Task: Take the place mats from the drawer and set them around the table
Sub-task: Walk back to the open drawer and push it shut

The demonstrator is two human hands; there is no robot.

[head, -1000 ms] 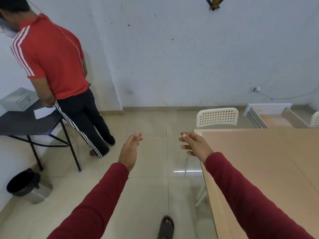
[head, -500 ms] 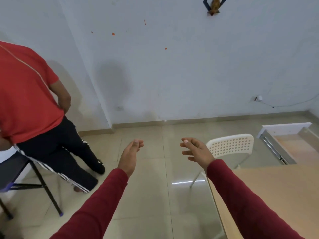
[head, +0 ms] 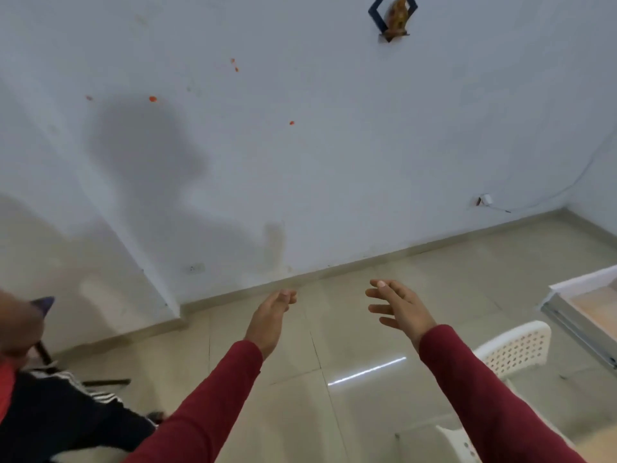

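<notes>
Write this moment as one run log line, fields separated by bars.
left hand open, empty | right hand open, empty | drawer open at right | mats: none visible

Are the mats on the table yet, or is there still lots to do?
Nothing looks done yet: no place mat shows anywhere. The left hand and right hand are both open and empty, held out over the floor. The drawer sits pulled open at the right edge, beyond the white chair. Fetching and laying the mats is all left.
</notes>
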